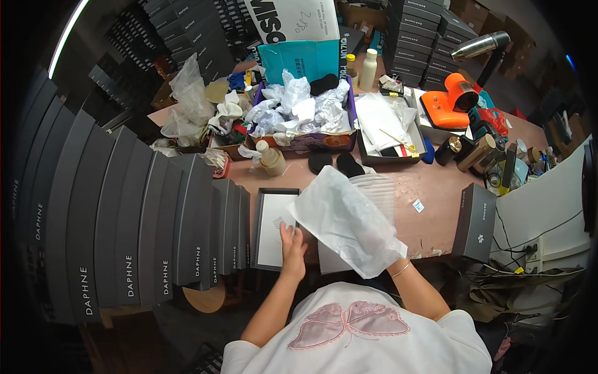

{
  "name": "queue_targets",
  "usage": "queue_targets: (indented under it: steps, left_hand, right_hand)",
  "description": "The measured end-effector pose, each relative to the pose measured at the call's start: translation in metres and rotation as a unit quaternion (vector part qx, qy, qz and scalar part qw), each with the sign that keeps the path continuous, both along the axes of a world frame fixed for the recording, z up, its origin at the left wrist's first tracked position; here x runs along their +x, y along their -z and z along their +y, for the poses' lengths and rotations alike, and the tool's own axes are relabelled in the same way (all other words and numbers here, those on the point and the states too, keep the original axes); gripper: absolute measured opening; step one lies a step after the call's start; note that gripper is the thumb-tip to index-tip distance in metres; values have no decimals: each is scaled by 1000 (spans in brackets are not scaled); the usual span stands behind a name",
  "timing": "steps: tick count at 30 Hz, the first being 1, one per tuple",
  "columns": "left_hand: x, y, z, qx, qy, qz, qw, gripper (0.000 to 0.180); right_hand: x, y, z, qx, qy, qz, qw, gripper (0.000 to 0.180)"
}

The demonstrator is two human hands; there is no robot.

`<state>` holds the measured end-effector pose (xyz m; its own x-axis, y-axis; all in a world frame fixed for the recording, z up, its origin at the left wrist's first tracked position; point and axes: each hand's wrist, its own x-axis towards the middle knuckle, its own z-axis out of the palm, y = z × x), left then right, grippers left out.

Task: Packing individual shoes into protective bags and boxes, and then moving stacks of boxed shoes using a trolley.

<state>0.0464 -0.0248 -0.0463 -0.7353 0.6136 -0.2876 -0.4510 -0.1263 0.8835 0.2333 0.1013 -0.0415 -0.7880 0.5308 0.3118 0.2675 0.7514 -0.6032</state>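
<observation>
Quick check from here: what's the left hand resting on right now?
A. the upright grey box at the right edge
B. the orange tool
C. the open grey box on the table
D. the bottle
C: the left hand lies on the right rim of the open grey box, while the right hand, mostly hidden, holds up the white tissue sheet.

1. Dark grey boxes (124, 218) stand in a row at the left, white lettering on their ends.
2. An open grey box (271, 227) lies flat by the table edge, white lining inside.
3. A closed grey box (476, 222) sits at right.
4. A small white label (418, 206) lies on the tabletop.
5. A teal carton flap (299, 59) rises at the back.
</observation>
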Motion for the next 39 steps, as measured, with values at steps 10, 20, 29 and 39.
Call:
queue_targets:
  steps: [10,20,29,39]
  left_hand:
    - [17,-10,-7,40,168,-63,983,54]
    - [62,7,-32,-153,588,82,790,32]
    - [41,55,-39,40,144,-237,960,71]
    - [-86,2,-96,-57,102,170,979,58]
  right_hand:
    - [-8,29,-25,54,90,35,994,47]
    - [-22,47,-19,87,152,10,985,49]
    - [-64,59,-78,-360,-36,194,912,47]
    - [3,32,-58,-706,-76,122,694,54]
